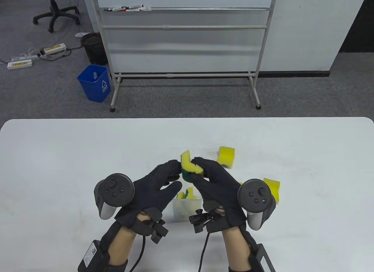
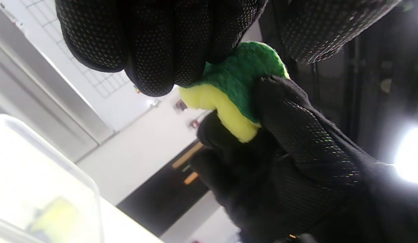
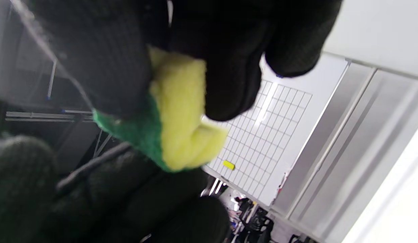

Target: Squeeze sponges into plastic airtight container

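Both hands hold one yellow sponge with a green scouring side [image 1: 188,166] above the table, folded and squeezed between them. My left hand [image 1: 169,178] grips it from the left, my right hand [image 1: 204,172] from the right. The sponge also shows in the left wrist view [image 2: 235,91] and in the right wrist view [image 3: 175,125], bent between gloved fingers. A clear plastic container [image 1: 187,206] stands under the hands with sponge pieces inside; its corner shows in the left wrist view [image 2: 43,189]. Two loose yellow sponges lie on the table, one behind [image 1: 226,156] and one at the right [image 1: 273,188].
The white table [image 1: 58,155] stretches wide to the left and right of the hands. Beyond its far edge stand a whiteboard frame [image 1: 184,73] and a blue bin [image 1: 95,82] on the floor.
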The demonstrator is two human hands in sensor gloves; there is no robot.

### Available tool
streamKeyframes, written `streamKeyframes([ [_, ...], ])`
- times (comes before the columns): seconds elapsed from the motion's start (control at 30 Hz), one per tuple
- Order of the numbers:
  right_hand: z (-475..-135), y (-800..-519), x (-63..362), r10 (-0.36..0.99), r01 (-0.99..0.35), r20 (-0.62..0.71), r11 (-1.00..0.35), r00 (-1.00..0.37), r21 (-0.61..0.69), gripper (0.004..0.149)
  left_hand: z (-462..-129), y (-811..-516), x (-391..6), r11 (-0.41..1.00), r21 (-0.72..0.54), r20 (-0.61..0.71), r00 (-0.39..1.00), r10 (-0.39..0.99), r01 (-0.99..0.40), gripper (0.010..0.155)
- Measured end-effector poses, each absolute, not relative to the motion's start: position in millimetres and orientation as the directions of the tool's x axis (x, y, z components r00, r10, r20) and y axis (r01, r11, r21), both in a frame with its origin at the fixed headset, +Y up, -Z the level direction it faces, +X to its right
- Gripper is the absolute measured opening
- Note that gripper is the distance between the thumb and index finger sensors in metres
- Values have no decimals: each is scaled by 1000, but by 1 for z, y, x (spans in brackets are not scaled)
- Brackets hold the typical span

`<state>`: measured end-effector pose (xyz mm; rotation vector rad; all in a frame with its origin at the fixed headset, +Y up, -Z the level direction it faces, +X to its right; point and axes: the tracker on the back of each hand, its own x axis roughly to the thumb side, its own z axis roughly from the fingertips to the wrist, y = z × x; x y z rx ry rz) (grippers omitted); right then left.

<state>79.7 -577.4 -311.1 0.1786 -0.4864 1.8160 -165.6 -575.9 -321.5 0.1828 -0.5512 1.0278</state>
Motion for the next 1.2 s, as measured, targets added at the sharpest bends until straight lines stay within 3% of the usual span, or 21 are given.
streamKeyframes([
  [0.17,-320,-586,73,905,-977,381,-138,-191,-162,48,-331,-581,-174,497,-85,490,398,776,-864,70],
  [0.33,-332,-592,63,930,-997,366,-61,-41,45,48,-335,-589,-173,450,-122,453,354,818,-884,70],
  [0.47,-336,-589,59,921,-982,381,-138,-79,132,47,-334,-586,-175,463,-92,444,380,812,-882,72],
  [0.63,-336,-590,56,904,-966,402,-217,-145,140,46,-334,-586,-175,532,-23,443,469,764,-846,70],
  [0.73,-335,-591,56,893,-952,421,-251,-159,173,55,-334,-588,-175,529,62,434,500,749,-846,64],
  [0.87,-329,-585,57,833,-948,468,-315,-295,-38,58,-335,-588,-176,527,69,440,500,746,-847,57],
  [0.97,-324,-582,60,755,-898,494,-410,-432,-158,72,-336,-586,-176,582,68,456,544,705,-810,53],
  [1.07,-327,-582,63,752,-886,513,-462,-413,-37,89,-335,-582,-172,648,64,477,594,648,-759,51],
  [1.2,-330,-584,61,749,-866,553,-491,-365,94,86,-332,-580,-164,723,51,511,640,573,-689,50],
])
